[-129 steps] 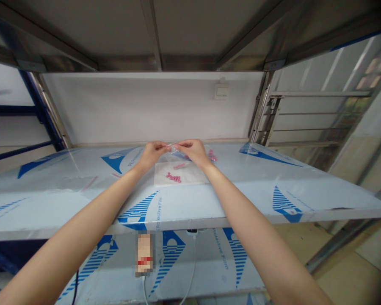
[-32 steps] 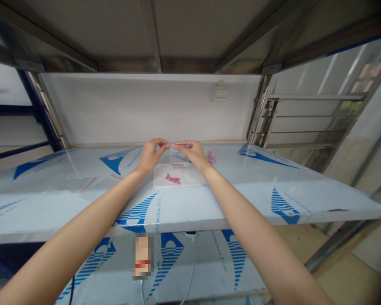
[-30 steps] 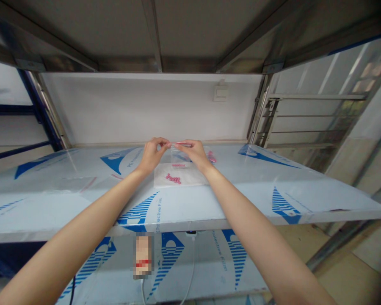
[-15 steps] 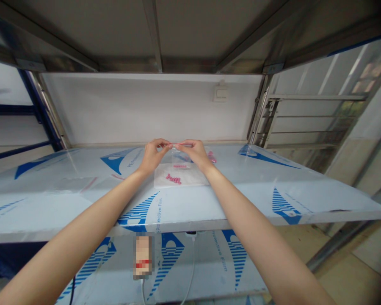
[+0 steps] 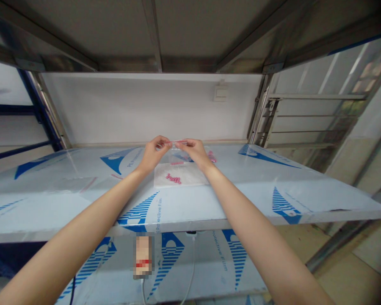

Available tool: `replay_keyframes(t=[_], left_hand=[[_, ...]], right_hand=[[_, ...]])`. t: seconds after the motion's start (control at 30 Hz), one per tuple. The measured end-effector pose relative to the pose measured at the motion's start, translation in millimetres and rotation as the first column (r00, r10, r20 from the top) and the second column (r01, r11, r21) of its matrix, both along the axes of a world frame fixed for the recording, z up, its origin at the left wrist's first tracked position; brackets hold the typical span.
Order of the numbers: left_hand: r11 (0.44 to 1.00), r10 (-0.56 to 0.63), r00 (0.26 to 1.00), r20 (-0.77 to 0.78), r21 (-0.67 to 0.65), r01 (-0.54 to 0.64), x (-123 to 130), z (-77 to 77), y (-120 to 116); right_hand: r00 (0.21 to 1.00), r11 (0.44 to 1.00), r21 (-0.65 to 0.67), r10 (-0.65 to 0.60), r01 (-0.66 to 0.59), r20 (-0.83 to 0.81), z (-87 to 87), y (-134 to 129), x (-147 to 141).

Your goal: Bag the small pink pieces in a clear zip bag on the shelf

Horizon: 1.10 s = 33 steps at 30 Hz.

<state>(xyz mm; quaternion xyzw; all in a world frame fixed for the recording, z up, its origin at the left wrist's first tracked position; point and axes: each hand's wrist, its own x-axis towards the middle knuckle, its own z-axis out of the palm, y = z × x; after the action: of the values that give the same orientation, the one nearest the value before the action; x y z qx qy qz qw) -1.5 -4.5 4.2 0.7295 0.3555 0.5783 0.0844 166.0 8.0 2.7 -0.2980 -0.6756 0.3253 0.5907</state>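
Between my hands hangs a small clear zip bag [image 5: 177,153] with a red line along its top edge and several small pink pieces at its bottom. My left hand [image 5: 157,151] pinches the top at its left end. My right hand [image 5: 193,149] pinches the same edge at the right. Below the bag, a white sheet or tray [image 5: 195,178] lies on the shelf. On it is a cluster of pink pieces [image 5: 174,178], too small to name. More pink pieces [image 5: 211,156] lie beyond my right wrist, partly hidden by it.
The metal shelf [image 5: 241,190] wears blue-printed protective film. Flat clear bags with red edges [image 5: 89,185] lie at left. An upper shelf [image 5: 190,34] hangs overhead. On the lower level are a blurred-out object [image 5: 142,256] and a white cable [image 5: 192,267].
The bag has risen slightly, and the pink pieces in it sit higher. My hands have drawn a little apart along its top edge.
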Motion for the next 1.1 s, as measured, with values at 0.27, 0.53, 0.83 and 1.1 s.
replay_keyframes(t=[0.27, 0.53, 0.83, 1.1], left_hand=[[1.000, 0.017, 1.000, 0.006, 0.013, -0.017, -1, 0.2, 0], [0.999, 0.030, 1.000, -0.004, -0.018, -0.030, 0, -1.1, 1], [0.999, 0.036, 0.999, -0.006, -0.026, -0.036, -1, -1.6, 2], [0.996, 0.094, 0.995, 0.039, -0.011, -0.094, -6, -1.5, 6]], right_hand=[[1.000, 1.000, -0.004, 0.003, -0.003, 0.019, 0.2, -3, -2], [0.998, 1.000, 0.002, -0.021, 0.021, 0.055, -1.2, 2, 0], [0.990, 0.993, 0.065, -0.106, 0.100, 0.094, -5.2, 7, 0], [0.986, 0.997, 0.034, 0.057, -0.063, 0.156, -12.2, 11, 1]])
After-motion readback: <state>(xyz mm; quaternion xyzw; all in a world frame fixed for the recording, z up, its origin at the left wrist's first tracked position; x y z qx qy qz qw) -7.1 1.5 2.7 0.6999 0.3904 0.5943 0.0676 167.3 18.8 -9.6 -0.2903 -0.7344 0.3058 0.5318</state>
